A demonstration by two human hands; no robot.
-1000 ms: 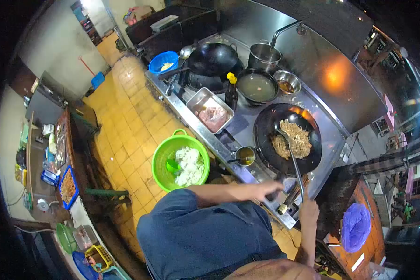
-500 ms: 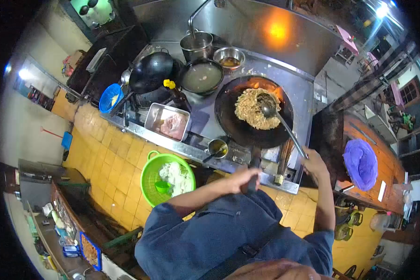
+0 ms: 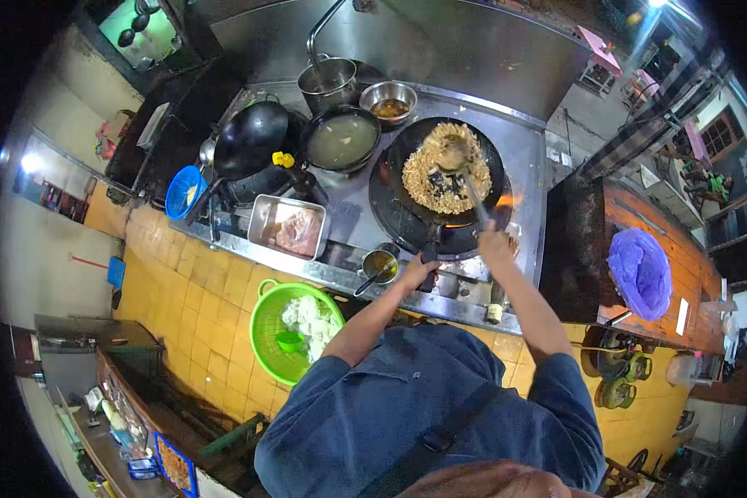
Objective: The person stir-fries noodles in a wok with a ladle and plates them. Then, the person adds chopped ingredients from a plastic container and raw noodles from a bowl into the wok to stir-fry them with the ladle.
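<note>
My left hand (image 3: 420,270) is closed around the handle of the black wok (image 3: 400,148). Brown fried rice (image 3: 430,189) fills the middle of the wok, with a bare dark patch showing in it. In my right hand (image 3: 496,247) is the long handle of a metal ladle (image 3: 475,192). The ladle's bowl rests in the rice and looks blurred. Some flame (image 3: 507,200) shows at the right side of the wok, over the burner.
Left of the wok are a pan of cloudy liquid (image 3: 340,143), a steel bowl (image 3: 388,103), a pot (image 3: 327,81), a tray of raw meat (image 3: 287,232) and a small cup (image 3: 380,264). A green basket (image 3: 259,339) holding white rice stands below the counter.
My left hand has moved forward and left with the wok handle, and the wok has shifted off the burner. The ladle has swung left and up through the rice. The large flame has shrunk.
</note>
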